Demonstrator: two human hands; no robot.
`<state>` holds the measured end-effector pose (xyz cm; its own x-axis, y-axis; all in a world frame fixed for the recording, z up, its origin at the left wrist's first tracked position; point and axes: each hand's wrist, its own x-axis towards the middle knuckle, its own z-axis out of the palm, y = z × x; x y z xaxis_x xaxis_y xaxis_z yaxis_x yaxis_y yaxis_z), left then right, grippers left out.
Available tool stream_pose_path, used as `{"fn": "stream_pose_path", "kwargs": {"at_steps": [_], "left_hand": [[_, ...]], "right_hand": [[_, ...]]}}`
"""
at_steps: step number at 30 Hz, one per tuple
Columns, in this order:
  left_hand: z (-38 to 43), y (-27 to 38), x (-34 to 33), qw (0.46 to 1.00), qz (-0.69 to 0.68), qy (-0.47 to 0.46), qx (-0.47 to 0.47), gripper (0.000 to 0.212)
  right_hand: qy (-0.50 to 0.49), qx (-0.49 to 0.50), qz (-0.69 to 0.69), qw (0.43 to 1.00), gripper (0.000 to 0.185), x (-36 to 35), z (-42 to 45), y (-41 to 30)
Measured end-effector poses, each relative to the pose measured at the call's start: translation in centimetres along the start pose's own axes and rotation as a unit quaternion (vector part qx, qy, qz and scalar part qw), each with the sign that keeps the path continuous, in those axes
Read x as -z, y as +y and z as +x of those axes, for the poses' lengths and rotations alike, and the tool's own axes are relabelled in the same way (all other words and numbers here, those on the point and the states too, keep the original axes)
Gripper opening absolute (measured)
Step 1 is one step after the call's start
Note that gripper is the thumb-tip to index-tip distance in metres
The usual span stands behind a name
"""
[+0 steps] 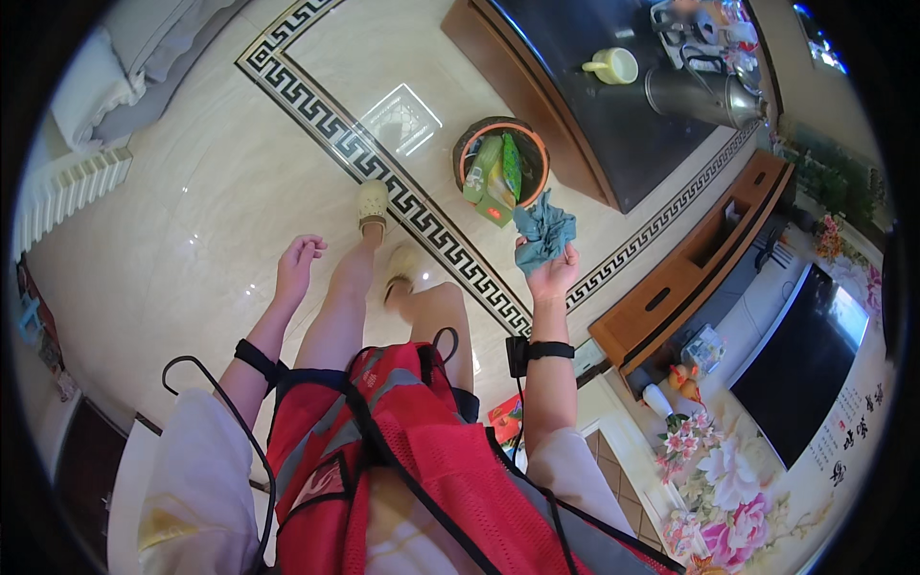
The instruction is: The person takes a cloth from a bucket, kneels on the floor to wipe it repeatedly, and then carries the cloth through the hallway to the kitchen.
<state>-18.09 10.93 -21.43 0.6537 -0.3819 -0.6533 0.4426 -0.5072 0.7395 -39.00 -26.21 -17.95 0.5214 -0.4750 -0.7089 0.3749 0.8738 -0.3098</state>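
Note:
A crumpled teal cloth (545, 231) rests in my right hand (553, 273), palm up with the fingers curled around it. Just beyond the cloth stands a round waste bin (544, 154) with an orange inner rim; a green carton (483, 169) and a green wrapper (511, 167) are in it. Nothing is in my left hand (296, 264), which hangs over the tiled floor to the left of my legs, its fingers loosely bent and apart.
A dark-topped table (611, 136) at the upper right bears a yellow mug (615, 66) and a metal thermos jug (693, 97). Along the right wall runs a wooden TV cabinet (690, 266). A white radiator (75, 190) and a draped sofa (100, 93) stand at the left.

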Motion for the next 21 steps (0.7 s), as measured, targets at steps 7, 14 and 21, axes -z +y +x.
{"fn": "stream_pose_path", "kwargs": {"at_steps": [7,14,21], "left_hand": [[3.8,3.4,-4.3,0.999,0.008,-0.01,0.033,0.021],[2.7,2.9,-9.8,0.993,-0.006,0.01,0.116,0.02],[3.0,3.5,-14.7,0.989,-0.037,0.005,0.144,0.021]], "right_hand": [[0.061,-0.016,-0.149,0.987,0.034,2.5,6.5,-1.6],[0.211,-0.085,-0.283,0.932,0.033,6.7,13.4,-0.3],[0.307,0.002,-0.697,0.648,0.05,11.2,17.1,-0.5]]}}
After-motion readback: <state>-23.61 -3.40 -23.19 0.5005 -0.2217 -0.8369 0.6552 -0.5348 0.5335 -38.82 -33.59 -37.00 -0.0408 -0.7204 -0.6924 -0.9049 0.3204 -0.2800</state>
